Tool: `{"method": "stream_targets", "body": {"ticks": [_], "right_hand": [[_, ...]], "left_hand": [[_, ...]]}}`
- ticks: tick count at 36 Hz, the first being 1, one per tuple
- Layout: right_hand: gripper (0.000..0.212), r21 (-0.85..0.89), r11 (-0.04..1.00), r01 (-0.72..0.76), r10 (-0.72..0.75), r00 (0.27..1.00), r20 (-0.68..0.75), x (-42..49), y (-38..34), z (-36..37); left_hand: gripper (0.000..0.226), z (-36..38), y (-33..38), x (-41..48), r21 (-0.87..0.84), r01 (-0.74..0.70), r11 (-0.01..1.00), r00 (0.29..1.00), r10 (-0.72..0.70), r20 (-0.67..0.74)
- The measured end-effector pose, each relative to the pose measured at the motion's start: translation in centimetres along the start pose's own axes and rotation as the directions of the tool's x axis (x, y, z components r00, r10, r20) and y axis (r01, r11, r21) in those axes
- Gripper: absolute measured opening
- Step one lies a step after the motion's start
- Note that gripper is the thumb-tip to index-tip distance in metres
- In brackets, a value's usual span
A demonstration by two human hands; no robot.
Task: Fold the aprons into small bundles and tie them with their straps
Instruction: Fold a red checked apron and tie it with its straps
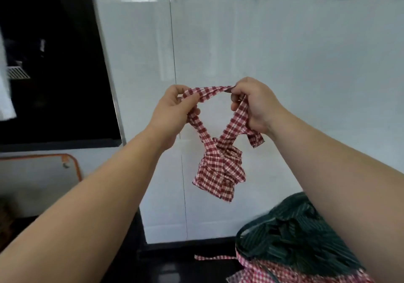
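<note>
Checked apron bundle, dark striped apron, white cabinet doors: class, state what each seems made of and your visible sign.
Checked apron bundle: thin woven cloth, likely cotton, matte; it creases and hangs limp. Dark striped apron: soft matte fabric, crumpled folds. White cabinet doors: hard glossy panel, perhaps laminate; reflects light.

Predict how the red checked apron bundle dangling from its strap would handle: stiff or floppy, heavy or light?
Probably floppy: the strap bends and twists between the left hand and right hand. Likely light: the red checked apron bundle hangs freely from that narrow strap. Its loose lower corners suggest it may unfold if shaken.
</note>
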State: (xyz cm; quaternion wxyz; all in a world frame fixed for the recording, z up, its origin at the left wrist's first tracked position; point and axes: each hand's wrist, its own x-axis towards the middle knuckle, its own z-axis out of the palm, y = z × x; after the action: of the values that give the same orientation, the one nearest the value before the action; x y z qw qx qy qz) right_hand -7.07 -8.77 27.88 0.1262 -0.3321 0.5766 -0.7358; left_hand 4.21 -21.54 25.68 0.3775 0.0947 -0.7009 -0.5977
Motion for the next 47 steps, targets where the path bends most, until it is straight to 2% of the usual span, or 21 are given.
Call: {"method": "stream_targets", "body": {"ticks": [4, 9, 12, 17, 20, 22, 26, 28, 31, 35, 39, 44, 47], "right_hand": [[0.021, -0.054, 0.991, 0.121, -0.121, 0.993, 0.011, 2.5, -3.9, 1.0], [0.02, -0.155, 0.967, 0.2, -0.214, 0.974, -0.077, 5.6, -7.3, 2.3], [0.019, -0.249, 0.919, 0.305, -0.338, 0.936, -0.099, 7.3, -9.2, 3.8], [0.02, -0.345, 0.805, 0.482, -0.523, 0.852, -0.029, 9.8, -12.0, 7.0], [0.022, -0.358, 0.764, 0.537, -0.582, 0.813, -0.023, 11.3, -13.1, 8.2], [0.022, -0.401, 0.731, 0.552, -0.61, 0.792, -0.023, 12.4, -13.6, 8.9], [0.006, -0.573, 0.609, 0.549, -0.67, 0.742, -0.002, 14.0, -13.6, 10.0], [0.015, -0.629, 0.568, 0.53, -0.673, 0.74, 0.016, 14.2, -13.2, 10.1], [0.021, -0.688, 0.538, 0.486, -0.597, 0.797, 0.096, 13.5, -12.1, 9.9], [0.024, -0.644, 0.584, 0.494, -0.539, 0.83, 0.147, 12.2, -10.2, 10.0], [0.03, -0.652, 0.561, 0.511, -0.512, 0.832, 0.212, 10.4, -9.2, 10.2], [0.026, -0.621, 0.621, 0.479, -0.512, 0.847, 0.142, 8.2, -8.2, 9.7], [0.033, -0.615, 0.648, 0.449, -0.524, 0.849, 0.068, 7.2, -7.9, 9.5]], "left_hand": [[0.006, 0.2, 3.3, 2.7, -0.014, -0.112, 0.994, 0.993, 0.112, -0.047], [0.017, -0.2, 6.9, 6.1, -0.021, -0.227, 0.974, 0.971, 0.224, -0.084], [0.026, -0.9, 9.1, 8.1, 0.029, -0.314, 0.949, 0.942, 0.315, -0.112], [0.031, -3.1, 11.8, 10.9, 0.155, -0.414, 0.897, 0.877, 0.439, -0.194], [0.03, -4.2, 13.0, 12.4, 0.247, -0.426, 0.87, 0.857, 0.476, -0.198], [0.033, -4.3, 13.6, 13.3, 0.305, -0.401, 0.864, 0.868, 0.465, -0.175], [0.044, -4.3, 13.8, 14.2, 0.417, -0.37, 0.83, 0.879, 0.458, -0.131], [0.044, -4.6, 13.6, 14.2, 0.481, -0.371, 0.794, 0.873, 0.475, -0.111], [0.041, -5.3, 12.2, 13.5, 0.495, -0.343, 0.798, 0.889, 0.446, -0.104], [0.035, -5.9, 10.3, 12.1, 0.519, -0.316, 0.794, 0.92, 0.391, -0.038], [0.041, -5.8, 10.3, 10.4, 0.509, -0.299, 0.807, 0.944, 0.328, 0.033], [0.048, -6.3, 9.6, 7.9, 0.471, -0.271, 0.84, 0.96, 0.268, 0.074], [0.048, -6.9, 9.3, 6.6, 0.446, -0.267, 0.854, 0.962, 0.266, 0.066]]}}
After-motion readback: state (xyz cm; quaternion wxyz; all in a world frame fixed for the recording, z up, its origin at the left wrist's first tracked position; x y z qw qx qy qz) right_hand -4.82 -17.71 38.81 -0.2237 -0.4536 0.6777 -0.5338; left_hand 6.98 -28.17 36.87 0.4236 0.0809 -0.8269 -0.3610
